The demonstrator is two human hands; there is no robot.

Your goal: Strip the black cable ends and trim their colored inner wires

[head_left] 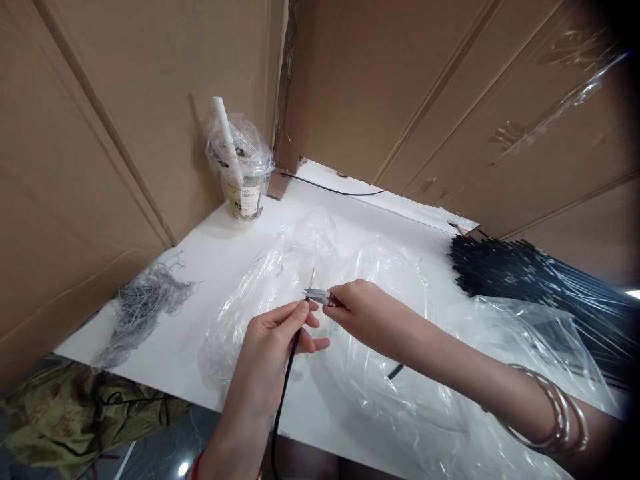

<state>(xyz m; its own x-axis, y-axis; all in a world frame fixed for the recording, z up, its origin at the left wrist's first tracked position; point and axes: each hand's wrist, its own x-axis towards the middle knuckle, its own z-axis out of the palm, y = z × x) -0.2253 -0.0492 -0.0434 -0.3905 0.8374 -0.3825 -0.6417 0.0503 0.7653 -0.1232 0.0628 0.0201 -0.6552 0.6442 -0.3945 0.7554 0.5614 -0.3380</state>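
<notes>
We have the left hand (280, 333) pinching the black cable (287, 387) between thumb and index just below its bare end (313, 275), other fingers loosely curled out. Cable hangs down past the table's near edge. Our right hand (357, 303) is closed round the snips (320, 297); their jaws are at the cable, just above the left fingertips, bare end sticking up past them. All of it is over the white table (260, 233), above the clear plastic (245, 307), which spreads under both hands and off to the right. Tangle of grey threads (150, 303) on the left of the table, cup (245, 193) with white straw (227, 140) in the back corner by the cardboard (140, 87). Bundle of black cables (540, 287) at right. Green cloth (60, 420) lower left, below table level.
</notes>
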